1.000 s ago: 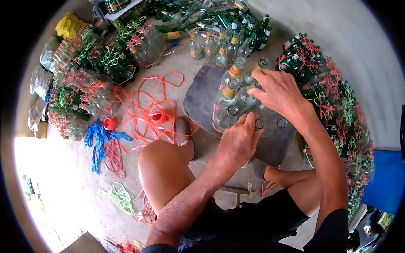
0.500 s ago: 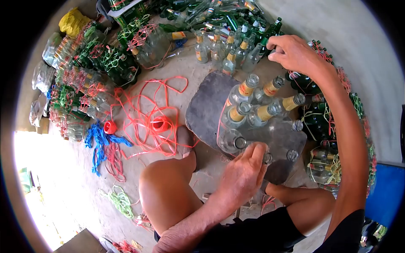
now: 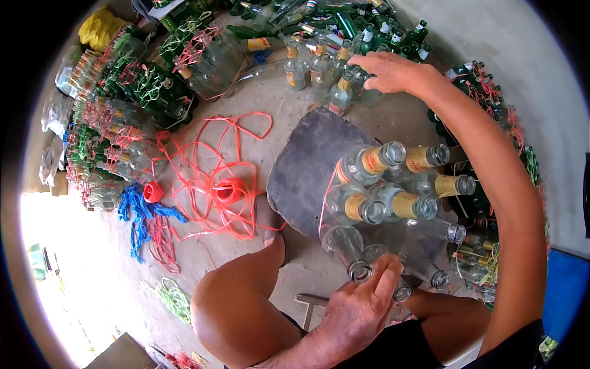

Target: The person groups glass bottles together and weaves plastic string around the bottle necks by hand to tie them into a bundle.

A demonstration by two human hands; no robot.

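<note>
My left hand [image 3: 359, 301] is closed on a clear glass bottle [image 3: 376, 251] at the near edge of a cluster, with its fingers at the neck. Several clear bottles with yellow neck labels [image 3: 415, 207] and plain-necked ones [image 3: 347, 252] stand close together, leaning toward me, on a dark slab [image 3: 307, 160]. Pink plastic string [image 3: 327, 197] runs along the cluster's left side. My right hand [image 3: 393, 72] is stretched out over a second group of clear labelled bottles [image 3: 295, 67] beyond the slab. Its thumb and fingers are apart, and it partly covers the bottles there.
Loose pink twine [image 3: 228, 190] lies tangled on the floor at left, beside blue strips [image 3: 140, 212] and pale green string [image 3: 172, 299]. Tied bottle bundles [image 3: 166, 92] line the left and right sides. Green bottles [image 3: 347, 24] are heaped at the back.
My right hand has moved left over the standing bottles. The cluster on the slab now leans more toward me, with my left hand slightly lower at its near edge.
</note>
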